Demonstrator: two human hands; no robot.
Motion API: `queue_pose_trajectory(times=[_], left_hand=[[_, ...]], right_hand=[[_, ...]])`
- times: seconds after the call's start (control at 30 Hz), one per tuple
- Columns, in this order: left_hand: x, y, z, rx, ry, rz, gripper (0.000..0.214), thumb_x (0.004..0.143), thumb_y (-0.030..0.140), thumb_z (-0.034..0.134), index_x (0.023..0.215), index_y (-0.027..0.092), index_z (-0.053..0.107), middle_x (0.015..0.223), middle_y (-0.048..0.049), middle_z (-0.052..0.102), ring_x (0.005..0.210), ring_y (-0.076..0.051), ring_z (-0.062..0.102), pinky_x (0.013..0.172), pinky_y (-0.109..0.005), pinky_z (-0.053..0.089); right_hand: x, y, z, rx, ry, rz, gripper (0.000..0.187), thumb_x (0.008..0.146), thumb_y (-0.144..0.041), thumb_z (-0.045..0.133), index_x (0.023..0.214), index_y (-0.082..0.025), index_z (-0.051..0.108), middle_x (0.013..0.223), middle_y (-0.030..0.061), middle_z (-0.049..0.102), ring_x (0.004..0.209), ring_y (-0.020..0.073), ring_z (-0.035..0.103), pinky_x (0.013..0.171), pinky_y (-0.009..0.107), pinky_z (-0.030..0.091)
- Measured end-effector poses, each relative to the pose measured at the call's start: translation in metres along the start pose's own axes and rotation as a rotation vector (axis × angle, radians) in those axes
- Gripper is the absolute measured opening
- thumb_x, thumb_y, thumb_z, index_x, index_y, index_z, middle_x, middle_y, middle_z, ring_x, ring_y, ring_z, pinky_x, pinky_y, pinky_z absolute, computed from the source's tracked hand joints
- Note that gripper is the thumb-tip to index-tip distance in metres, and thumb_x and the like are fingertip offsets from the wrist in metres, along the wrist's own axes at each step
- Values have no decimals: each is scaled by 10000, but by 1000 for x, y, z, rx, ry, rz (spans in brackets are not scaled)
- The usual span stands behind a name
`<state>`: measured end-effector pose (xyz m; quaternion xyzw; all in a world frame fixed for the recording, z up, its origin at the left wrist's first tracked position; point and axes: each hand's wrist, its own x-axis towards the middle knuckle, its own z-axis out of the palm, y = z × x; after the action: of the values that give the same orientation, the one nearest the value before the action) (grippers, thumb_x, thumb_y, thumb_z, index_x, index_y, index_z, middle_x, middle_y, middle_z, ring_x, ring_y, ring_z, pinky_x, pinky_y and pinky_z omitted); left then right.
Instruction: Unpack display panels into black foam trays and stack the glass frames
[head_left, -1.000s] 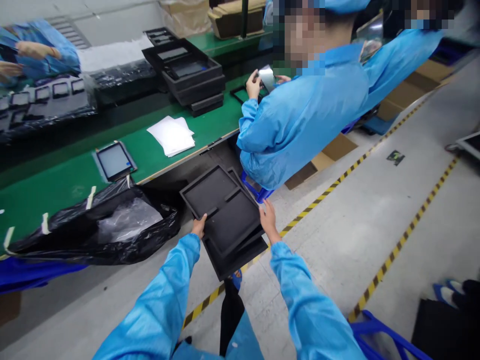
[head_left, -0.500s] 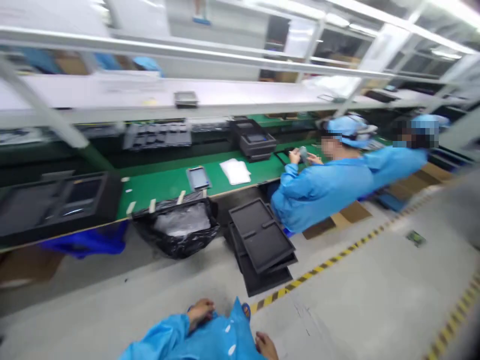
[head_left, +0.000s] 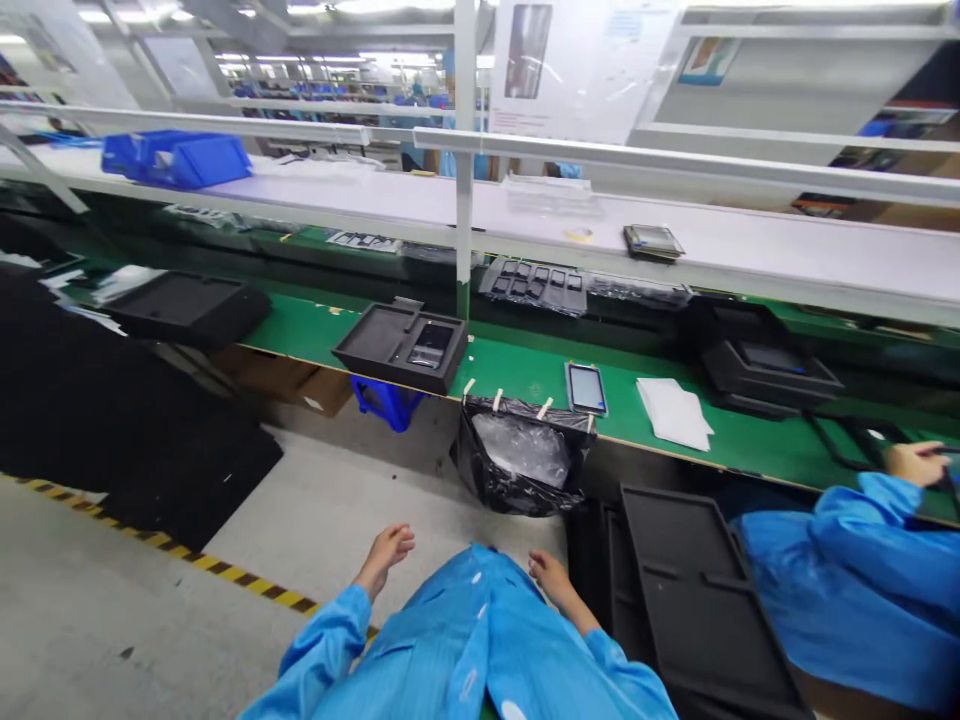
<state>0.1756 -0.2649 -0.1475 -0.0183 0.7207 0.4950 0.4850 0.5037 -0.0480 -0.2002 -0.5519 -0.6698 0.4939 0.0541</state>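
Note:
My left hand [head_left: 388, 552] hangs over the floor in front of my blue smock [head_left: 450, 640], its fingers loosely bent with nothing in them. My right hand [head_left: 550, 574] is also bare, at the smock's right side, fingers slightly parted. Beyond it, a black plastic bag [head_left: 517, 487] with clear film inside is taped to the bench edge. Close to the right forearm stand stacked black trays [head_left: 690, 590]. On the green bench [head_left: 517, 357] lie a flat framed screen panel [head_left: 586, 388] and a black foam tray [head_left: 375, 333] holding a dark screen.
A person in a blue sleeve [head_left: 847, 560] works at the right. White sheets [head_left: 675, 412] and a black box stack [head_left: 772, 355] are on the bench. Beneath it is a blue stool [head_left: 386, 400]. Blue bins [head_left: 176, 158] sit on the upper shelf. Black matting [head_left: 112, 410] covers floor at left.
My view has swung left and come nearer the bench. The bag and foam tray now appear more central, and the co-worker is at the right edge. My hands have lifted and spread apart.

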Motion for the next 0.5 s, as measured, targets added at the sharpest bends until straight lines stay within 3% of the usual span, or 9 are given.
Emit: queue_pose_trajectory(times=[0.1,0.2,0.33,0.5], left_hand=[[11,0,0,-48,3,-31,311,750,452,747,912,205,650,971,-119,754,896,-263,751,848,-372,528],[27,15,3,-85,-14,-25,354,730,449,757,957,192,666,1014,-125,762,904,-259,753,872,-380,539],[54,57,-11,-107,14,-5,431,712,446,763,1026,166,669,1069,-148,764,912,-255,754,918,-397,541],[88,106,-44,-212,157,56,471,692,468,772,1041,167,674,1084,-163,769,926,-271,758,925,-424,555]], right_hand=[[39,-43,9,-59,-117,-33,283,619,-310,579,821,-227,759,771,81,752,876,350,745,865,465,565],[83,-97,14,-190,-168,-114,331,695,-263,575,948,-183,774,905,107,781,973,312,740,951,434,546],[152,-182,26,-258,-184,-227,396,818,-214,526,1144,-132,737,1169,144,752,1134,264,696,1041,391,504],[234,-298,44,-184,-152,-412,379,885,-210,506,1194,-139,713,1190,138,746,1098,251,714,1017,390,532]])
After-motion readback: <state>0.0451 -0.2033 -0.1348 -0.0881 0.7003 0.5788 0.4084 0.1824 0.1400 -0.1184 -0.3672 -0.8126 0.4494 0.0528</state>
